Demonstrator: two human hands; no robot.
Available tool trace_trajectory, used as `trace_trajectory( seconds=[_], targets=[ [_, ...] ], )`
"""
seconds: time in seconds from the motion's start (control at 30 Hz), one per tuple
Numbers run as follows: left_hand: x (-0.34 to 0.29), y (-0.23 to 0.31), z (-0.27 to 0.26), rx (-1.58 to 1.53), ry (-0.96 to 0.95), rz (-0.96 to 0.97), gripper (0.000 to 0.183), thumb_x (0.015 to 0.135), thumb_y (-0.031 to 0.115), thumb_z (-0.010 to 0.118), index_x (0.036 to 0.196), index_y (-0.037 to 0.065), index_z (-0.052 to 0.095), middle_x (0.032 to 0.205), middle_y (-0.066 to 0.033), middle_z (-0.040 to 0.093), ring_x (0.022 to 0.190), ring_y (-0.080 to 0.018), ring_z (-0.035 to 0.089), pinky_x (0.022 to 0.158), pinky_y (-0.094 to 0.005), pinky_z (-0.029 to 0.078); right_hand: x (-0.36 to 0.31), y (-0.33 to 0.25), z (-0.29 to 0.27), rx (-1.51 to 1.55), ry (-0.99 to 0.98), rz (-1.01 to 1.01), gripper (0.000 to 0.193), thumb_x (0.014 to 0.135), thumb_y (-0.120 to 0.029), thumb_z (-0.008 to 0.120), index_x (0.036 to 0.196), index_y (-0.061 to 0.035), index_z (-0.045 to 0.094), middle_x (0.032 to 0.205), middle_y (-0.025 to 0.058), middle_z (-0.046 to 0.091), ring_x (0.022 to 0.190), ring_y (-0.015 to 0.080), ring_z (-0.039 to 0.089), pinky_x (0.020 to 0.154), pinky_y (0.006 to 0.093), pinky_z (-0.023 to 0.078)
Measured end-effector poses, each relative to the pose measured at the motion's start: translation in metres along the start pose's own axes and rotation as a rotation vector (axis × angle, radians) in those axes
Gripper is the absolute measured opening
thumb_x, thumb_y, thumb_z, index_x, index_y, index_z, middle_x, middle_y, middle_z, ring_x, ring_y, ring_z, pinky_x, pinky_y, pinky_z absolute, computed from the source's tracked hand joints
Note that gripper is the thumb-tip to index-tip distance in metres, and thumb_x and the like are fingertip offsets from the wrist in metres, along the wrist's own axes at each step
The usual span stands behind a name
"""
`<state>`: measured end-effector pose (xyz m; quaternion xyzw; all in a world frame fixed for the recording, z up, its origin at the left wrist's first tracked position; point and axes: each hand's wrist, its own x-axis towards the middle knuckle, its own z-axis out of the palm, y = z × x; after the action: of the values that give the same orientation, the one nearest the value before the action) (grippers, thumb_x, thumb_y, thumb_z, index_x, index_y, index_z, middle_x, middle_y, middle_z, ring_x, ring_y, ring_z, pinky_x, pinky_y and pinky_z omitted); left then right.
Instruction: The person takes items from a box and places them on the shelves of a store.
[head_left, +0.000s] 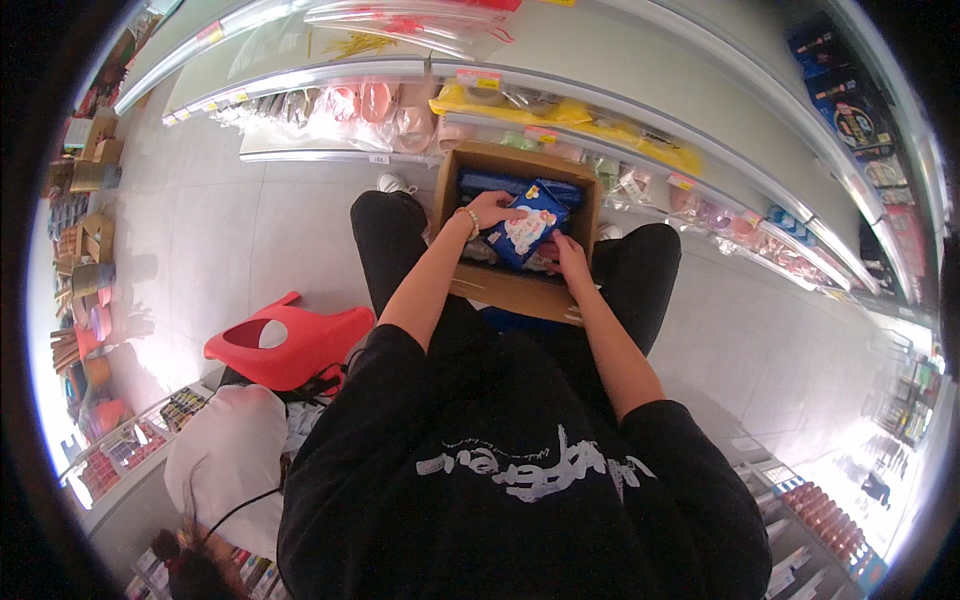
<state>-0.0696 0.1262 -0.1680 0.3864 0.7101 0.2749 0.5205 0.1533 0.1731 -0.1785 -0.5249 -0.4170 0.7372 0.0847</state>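
Fingers (508, 212) on packet (527, 228) (mostly blue)

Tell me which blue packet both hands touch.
The tilted blue packet with a white patch, between the left hand and right hand; the other blue packets lie beyond it, by the cardboard box's far wall.

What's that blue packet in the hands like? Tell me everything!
The blue packet looks flat and four-sided, with a big white patch and small reddish and yellow marks. It seems to be shiny plastic; I can't tell if it's sealed. It's tilted over the open cardboard box, with the left hand at its upper left and the right hand at its lower right.
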Motion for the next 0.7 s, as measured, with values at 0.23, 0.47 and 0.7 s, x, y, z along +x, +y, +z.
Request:
trace_trajectory(
  seconds=[0.23,0.47,0.7],
  targets=[
    [-0.016,-0.008,0.022,-0.364,0.015,0.133,0.061,0.072,0.044,0.066,0.107,-0.005,0.055,0.105,-0.0146,0.059,0.093,-0.0199,0.056,0.081,-0.0300,0.044,-0.028,-0.018,0.008,0.152,-0.115,-0.076,0.049,0.083,-0.044,0.053,0.118,-0.0107,0.046,0.109,0.0056,0.055,0.100,0.0201,0.051,0.078,0.0382,0.042],
    [-0.021,-0.026,0.061,-0.348,0.116,0.109,0.088,0.063,0.048,0.073,0.124,-0.002,0.034,0.115,-0.0156,0.052,0.103,-0.0228,0.052,0.089,-0.0352,0.043,-0.020,0.001,0.011,-0.247,-0.110,-0.503,0.065,0.072,-0.031,0.069,0.124,-0.0028,0.041,0.112,0.0127,0.054,0.097,0.0202,0.053,0.083,0.0318,0.044],
    [-0.061,0.018,0.040,-0.508,-0.258,0.242,0.078,0.074,0.023,0.070,0.134,0.004,0.024,0.127,-0.0156,0.043,0.109,-0.0233,0.048,0.089,-0.0377,0.043,-0.115,-0.165,-0.003,-0.740,0.060,-0.674,0.074,0.067,-0.036,0.073,0.121,0.0041,0.042,0.109,0.0205,0.055,0.099,0.0263,0.056,0.084,0.0343,0.044]
  ],
)
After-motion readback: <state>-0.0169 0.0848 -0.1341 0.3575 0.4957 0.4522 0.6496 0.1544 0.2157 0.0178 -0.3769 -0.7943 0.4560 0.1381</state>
